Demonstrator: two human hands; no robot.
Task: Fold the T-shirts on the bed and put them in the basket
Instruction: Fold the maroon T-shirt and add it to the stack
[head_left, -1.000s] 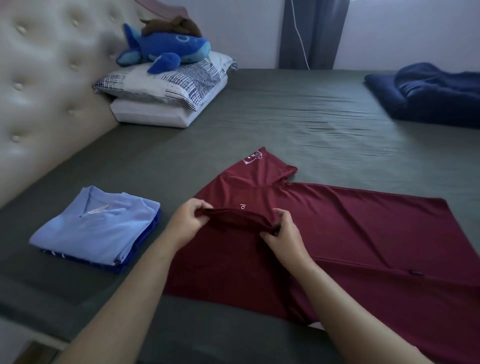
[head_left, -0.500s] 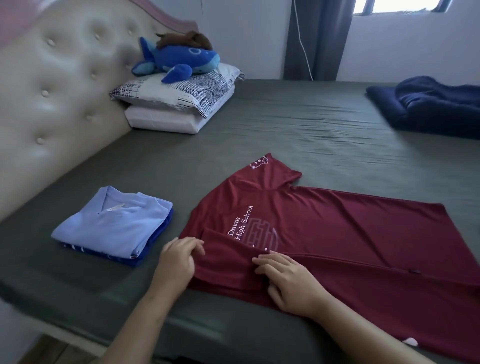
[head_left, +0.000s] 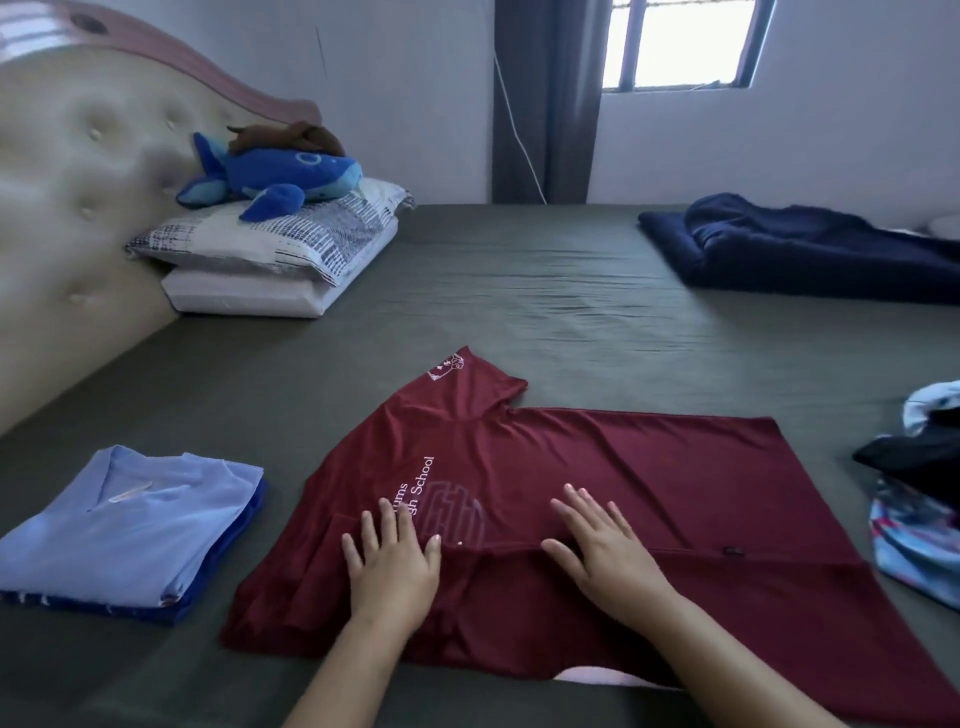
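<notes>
Currently both flat, spread hands, left hand (head_left: 390, 566) and right hand (head_left: 605, 551), press the maroon T-shirt's (head_left: 623, 478) near fold onto the bed (head_left: 519, 312); seemingly mid-fold, the far sleeve likely needs folding next; no basket shows.

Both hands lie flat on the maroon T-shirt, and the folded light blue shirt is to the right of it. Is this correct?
Not quite. In the head view the folded light blue shirt lies left of the maroon T-shirt, not right. Both the left hand and right hand lie flat on it.
</notes>
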